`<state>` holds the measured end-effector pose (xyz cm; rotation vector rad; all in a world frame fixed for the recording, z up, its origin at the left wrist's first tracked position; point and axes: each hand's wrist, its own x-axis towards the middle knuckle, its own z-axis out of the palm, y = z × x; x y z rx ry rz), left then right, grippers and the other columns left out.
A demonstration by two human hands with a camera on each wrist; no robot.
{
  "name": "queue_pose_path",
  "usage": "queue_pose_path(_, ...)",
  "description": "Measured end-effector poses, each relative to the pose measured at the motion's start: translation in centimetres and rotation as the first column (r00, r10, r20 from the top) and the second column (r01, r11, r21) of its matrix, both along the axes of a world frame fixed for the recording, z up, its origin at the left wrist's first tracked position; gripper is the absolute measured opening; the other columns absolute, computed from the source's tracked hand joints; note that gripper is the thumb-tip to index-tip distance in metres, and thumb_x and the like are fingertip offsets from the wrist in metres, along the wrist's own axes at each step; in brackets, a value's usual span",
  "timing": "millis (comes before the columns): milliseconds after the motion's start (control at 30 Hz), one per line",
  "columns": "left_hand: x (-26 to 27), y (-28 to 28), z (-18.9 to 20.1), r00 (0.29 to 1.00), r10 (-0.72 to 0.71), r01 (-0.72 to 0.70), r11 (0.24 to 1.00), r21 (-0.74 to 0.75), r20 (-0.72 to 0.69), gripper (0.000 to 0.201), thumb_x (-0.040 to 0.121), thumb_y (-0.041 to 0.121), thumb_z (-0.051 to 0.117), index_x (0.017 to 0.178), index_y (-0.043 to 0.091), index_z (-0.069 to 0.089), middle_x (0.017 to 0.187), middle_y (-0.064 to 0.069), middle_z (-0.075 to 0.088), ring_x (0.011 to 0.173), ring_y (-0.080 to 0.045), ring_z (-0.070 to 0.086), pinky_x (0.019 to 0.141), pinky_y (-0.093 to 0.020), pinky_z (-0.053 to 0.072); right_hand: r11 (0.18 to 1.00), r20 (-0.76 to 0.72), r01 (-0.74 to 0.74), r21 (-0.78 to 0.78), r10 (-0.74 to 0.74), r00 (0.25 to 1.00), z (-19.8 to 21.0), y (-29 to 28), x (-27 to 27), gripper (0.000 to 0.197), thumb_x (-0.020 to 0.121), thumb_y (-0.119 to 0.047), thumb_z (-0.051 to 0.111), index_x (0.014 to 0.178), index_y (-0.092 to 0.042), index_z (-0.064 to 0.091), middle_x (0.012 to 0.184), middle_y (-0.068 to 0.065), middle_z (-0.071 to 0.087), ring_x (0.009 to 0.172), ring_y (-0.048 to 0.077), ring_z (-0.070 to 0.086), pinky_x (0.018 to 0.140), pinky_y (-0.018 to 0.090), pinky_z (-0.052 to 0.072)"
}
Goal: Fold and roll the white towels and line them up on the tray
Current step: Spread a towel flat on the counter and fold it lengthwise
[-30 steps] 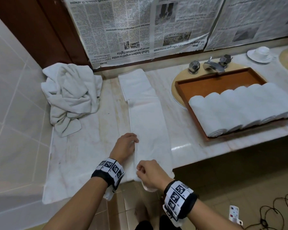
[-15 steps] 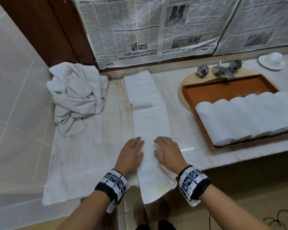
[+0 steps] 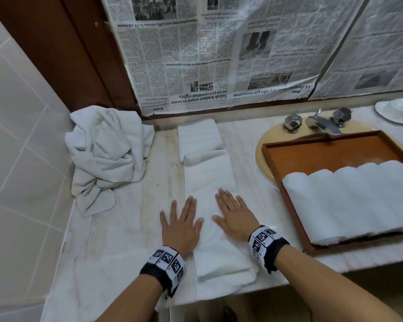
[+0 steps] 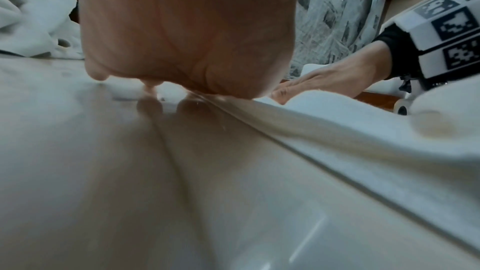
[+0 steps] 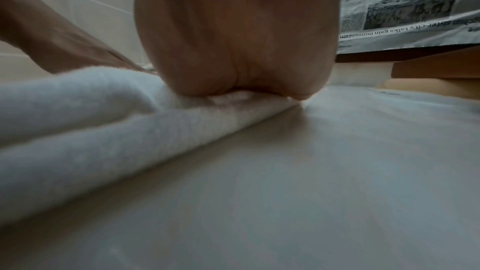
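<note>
I press my left hand [image 3: 180, 225] and right hand [image 3: 234, 216], fingers flat and spread, on the folded towel [image 3: 209, 182] lying lengthwise on the worktop [image 3: 116, 240]. Folding looks finished; next I should roll it tightly toward the tray [image 3: 323, 152].

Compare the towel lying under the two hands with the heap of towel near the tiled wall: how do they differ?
The folded towel lies flat as a long narrow strip on the counter; the crumpled towel is bunched in a loose heap.
The folded towel has straight edges and layers; the crumpled towel has irregular creases.
The left hand and right hand press flat on the folded towel; nothing touches the crumpled towel.
Both are white.
</note>
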<state>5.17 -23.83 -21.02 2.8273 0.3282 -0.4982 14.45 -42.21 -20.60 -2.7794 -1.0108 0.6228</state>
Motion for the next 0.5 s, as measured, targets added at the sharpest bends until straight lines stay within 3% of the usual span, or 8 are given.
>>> queue_pose_path(167,4.0,0.9,0.5,0.998,0.056,-0.056,0.998,0.005,-0.021,0.062,0.101,0.061,0.006,0.155,0.040,-0.018,0.159,0.027,-0.023,0.152,-0.024,-0.019,0.119,-0.059,-0.009,1.000,0.021,-0.017,0.014,0.017,1.000,-0.1,1.1,4.7,0.092,0.084,-0.071,-0.016,0.158,-0.016,-0.008,0.164,-0.002,-0.019,0.152,0.011,-0.013,0.122,0.036,-0.007)
queue_pose_path(233,4.9,1.1,0.8,0.997,0.081,-0.081,0.996,-0.022,0.002,0.064,0.103,0.059,0.012,0.157,0.037,-0.011,0.162,0.025,-0.018,0.153,-0.023,-0.015,0.120,-0.059,-0.004,0.998,0.032,0.003,0.062,-0.005,0.999,0.3,1.2,5.5,0.078,0.096,-0.059,-0.001,0.159,-0.014,0.003,0.167,0.000,-0.007,0.153,0.013,-0.004,0.124,0.037,-0.001)
queue_pose_path(300,4.6,0.6,1.2,0.995,0.084,-0.080,0.995,-0.057,0.055,0.068,0.099,0.061,0.008,0.160,0.031,0.000,0.165,0.020,-0.012,0.154,-0.022,-0.009,0.121,-0.058,0.001,0.989,0.050,0.027,0.145,-0.035,0.998,0.9,1.0,5.4,0.067,0.101,-0.045,0.012,0.158,-0.010,0.016,0.167,0.004,0.008,0.153,0.017,0.006,0.124,0.038,0.008)
queue_pose_path(367,3.3,-0.7,1.6,0.995,0.048,-0.041,0.996,-0.081,0.088,0.080,0.088,0.064,-0.007,0.160,0.030,0.005,0.166,0.018,-0.008,0.154,-0.020,-0.006,0.121,-0.056,0.003,0.982,0.064,0.016,0.187,-0.028,0.998,0.7,0.3,4.0,0.072,0.096,-0.046,0.009,0.156,-0.010,0.027,0.164,0.005,0.020,0.152,0.020,0.016,0.121,0.041,0.015)
queue_pose_path(467,1.0,-2.4,0.8,0.998,-0.026,0.029,0.998,-0.060,0.059,0.078,0.085,0.061,-0.016,0.158,0.039,-0.004,0.164,0.020,-0.015,0.154,-0.019,-0.010,0.121,-0.058,0.002,0.989,0.103,-0.061,0.135,0.047,0.994,-0.4,-0.7,1.6,0.063,0.100,-0.043,0.020,0.151,-0.012,0.040,0.159,0.003,0.033,0.146,0.021,0.034,0.116,0.047,0.028)
queue_pose_path(500,0.5,-2.5,0.4,0.998,-0.033,0.035,0.999,-0.035,0.057,0.074,0.086,0.061,-0.017,0.157,0.042,-0.009,0.162,0.022,-0.019,0.153,-0.019,-0.013,0.120,-0.058,0.001,0.990,0.130,-0.070,0.125,0.053,0.990,-0.8,-1.1,1.2,0.061,0.101,-0.043,0.020,0.152,-0.014,0.038,0.160,0.000,0.031,0.146,0.020,0.033,0.116,0.047,0.026)
